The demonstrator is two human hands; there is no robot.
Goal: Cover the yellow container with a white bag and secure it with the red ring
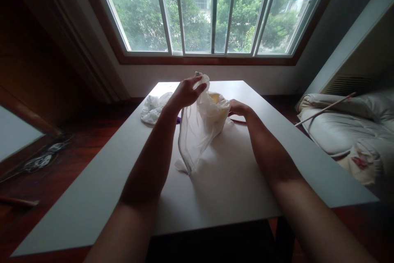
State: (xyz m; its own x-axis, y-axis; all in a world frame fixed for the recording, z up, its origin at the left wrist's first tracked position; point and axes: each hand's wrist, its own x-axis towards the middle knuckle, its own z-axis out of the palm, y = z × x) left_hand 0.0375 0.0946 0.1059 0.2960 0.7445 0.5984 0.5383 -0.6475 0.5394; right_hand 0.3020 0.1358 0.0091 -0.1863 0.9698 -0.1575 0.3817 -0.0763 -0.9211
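Observation:
A thin, whitish plastic bag (200, 127) stands over the middle of the white table (234, 189), its lower left side hanging to a point near the tabletop. Something pale yellow shows at its upper right, too covered to name. My left hand (188, 90) is closed on the top of the bag, thumb and fingers pinching the gathered plastic. At the bag's right side is my right hand (238, 107), its fingers bent against the plastic and partly hidden behind it.
Another crumpled white bag (154, 109) lies at the back left of the table. A thin reddish item (238, 121) rests below my right hand, and a bit of purple (178, 120) shows beside my left forearm. Beyond the table's right edge is a cream cushioned seat (326, 127) with a stick.

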